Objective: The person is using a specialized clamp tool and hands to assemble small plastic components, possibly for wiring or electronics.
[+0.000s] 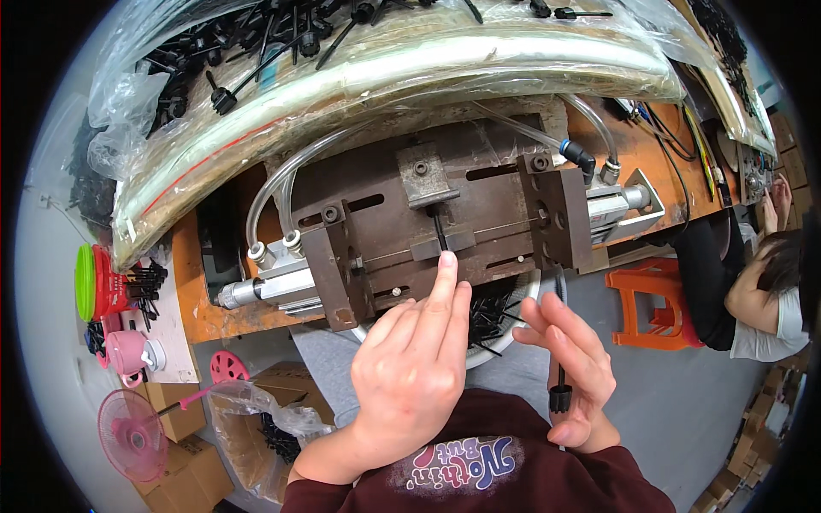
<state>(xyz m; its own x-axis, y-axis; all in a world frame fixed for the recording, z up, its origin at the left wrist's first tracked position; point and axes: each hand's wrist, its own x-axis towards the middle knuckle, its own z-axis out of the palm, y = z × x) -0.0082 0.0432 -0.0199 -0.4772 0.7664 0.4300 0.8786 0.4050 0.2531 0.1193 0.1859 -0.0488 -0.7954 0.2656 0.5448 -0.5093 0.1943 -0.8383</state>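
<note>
My left hand [415, 368] reaches over the front of a dark metal fixture [385, 227], index finger stretched out. Its fingertip touches the near end of a thin black rod [440, 229], whose far end goes under a small metal block [423, 175]. Two small jaws flank the rod near the fingertip. To the right, my right hand [575, 363] holds a black stick with a ribbed knob [560, 398], knob down, its middle partly hidden by the fingers. Below the fixture, between the hands, a white tub [525, 299] holds several black sticks.
Air cylinders [295, 286] with clear hoses [272, 201] sit at both ends of the fixture. Behind it, a plastic-covered tray edge [385, 77] fronts a pile of black parts. A pink fan [132, 434] and cartons stand left. At right, another person sits beside an orange stool [629, 303].
</note>
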